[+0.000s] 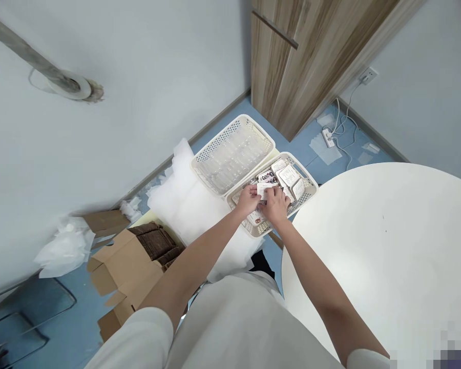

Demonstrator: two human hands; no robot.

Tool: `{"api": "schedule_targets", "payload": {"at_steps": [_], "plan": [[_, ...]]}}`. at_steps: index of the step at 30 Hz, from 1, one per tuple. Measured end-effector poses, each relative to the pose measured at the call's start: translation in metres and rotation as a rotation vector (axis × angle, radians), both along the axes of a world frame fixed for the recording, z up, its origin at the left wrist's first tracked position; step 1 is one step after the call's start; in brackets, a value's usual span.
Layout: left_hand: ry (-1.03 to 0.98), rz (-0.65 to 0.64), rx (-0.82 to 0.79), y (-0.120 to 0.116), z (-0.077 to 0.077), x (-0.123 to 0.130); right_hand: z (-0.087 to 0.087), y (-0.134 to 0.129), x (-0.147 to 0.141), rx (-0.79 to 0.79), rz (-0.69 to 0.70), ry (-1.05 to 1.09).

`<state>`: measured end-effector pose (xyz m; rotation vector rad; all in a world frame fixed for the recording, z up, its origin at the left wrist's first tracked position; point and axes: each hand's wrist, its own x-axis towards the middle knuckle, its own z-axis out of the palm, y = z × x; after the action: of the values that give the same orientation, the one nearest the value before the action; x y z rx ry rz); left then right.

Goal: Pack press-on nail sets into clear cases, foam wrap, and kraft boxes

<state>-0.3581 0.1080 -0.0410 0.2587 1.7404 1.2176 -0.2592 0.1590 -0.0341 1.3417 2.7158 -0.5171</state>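
Observation:
My left hand (248, 200) is closed on the left end of a small white card (265, 189) with printed lines. At the card's right side, my right hand (275, 206) has its fingers bent against it, the fingertips partly hidden. Both hands are over a white plastic basket (308, 180) with a perforated rim. Inside it lie several white printed cards (289, 175) and a card with dark round pictures (268, 177). Another printed card (255, 217) shows below my hands.
A second white basket (245, 119) holds clear plastic pieces. White foam sheeting (190, 192) lies left of the baskets. An opened cardboard box (128, 261) with dark brown blocks stands lower left. A round white table (384, 246) is at right, a wooden cabinet (311, 56) behind, a power strip (328, 138) on the floor.

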Motion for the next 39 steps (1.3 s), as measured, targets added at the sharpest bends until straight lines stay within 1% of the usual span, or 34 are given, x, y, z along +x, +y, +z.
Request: {"api": "schedule_targets", "payload": {"at_steps": [3, 6, 9, 11, 13, 15, 17, 18, 20, 23, 27, 32, 35, 39], "plan": [[0.031, 0.071, -0.038, -0.006, -0.003, -0.002, 0.001, -0.006, -0.006, -0.026, 0.013, 0.030], [0.030, 0.092, 0.002, -0.013, -0.003, -0.002, 0.008, -0.014, -0.007, 0.023, 0.079, 0.042], [0.034, 0.069, 0.080, -0.021, 0.005, 0.000, 0.018, -0.021, -0.003, 0.053, 0.131, 0.063], [0.068, 0.047, 0.135, -0.029, 0.013, 0.002, 0.024, -0.026, 0.000, -0.015, 0.106, 0.143], [0.140, 0.053, 0.164, -0.042, 0.023, 0.004, 0.030, -0.033, 0.004, -0.159, 0.003, 0.292], [0.197, 0.088, 0.174, -0.058, 0.033, 0.006, 0.037, -0.043, 0.008, -0.354, -0.167, 0.499], [0.170, 0.092, 0.214, -0.076, 0.044, 0.010, 0.045, -0.058, 0.011, -0.557, -0.330, 0.742], [0.134, 0.072, 0.248, -0.085, 0.050, 0.013, 0.051, -0.066, 0.013, -0.643, -0.393, 0.857], [0.069, 0.021, 0.315, -0.102, 0.063, 0.019, 0.064, -0.086, 0.017, -0.765, -0.468, 1.028], [0.056, -0.004, 0.376, -0.126, 0.079, 0.029, 0.085, -0.117, 0.027, -0.847, -0.521, 1.145], [0.101, -0.054, 0.401, -0.153, 0.092, 0.045, 0.108, -0.151, 0.045, -0.878, -0.549, 1.199], [0.150, -0.168, 0.441, -0.178, 0.103, 0.064, 0.121, -0.181, 0.077, -0.835, -0.550, 1.190], [0.130, -0.277, 0.466, -0.186, 0.111, 0.077, 0.127, -0.193, 0.105, -0.765, -0.554, 1.219], [0.094, -0.438, 0.493, -0.188, 0.122, 0.097, 0.132, -0.203, 0.151, -0.623, -0.599, 1.238]]}}
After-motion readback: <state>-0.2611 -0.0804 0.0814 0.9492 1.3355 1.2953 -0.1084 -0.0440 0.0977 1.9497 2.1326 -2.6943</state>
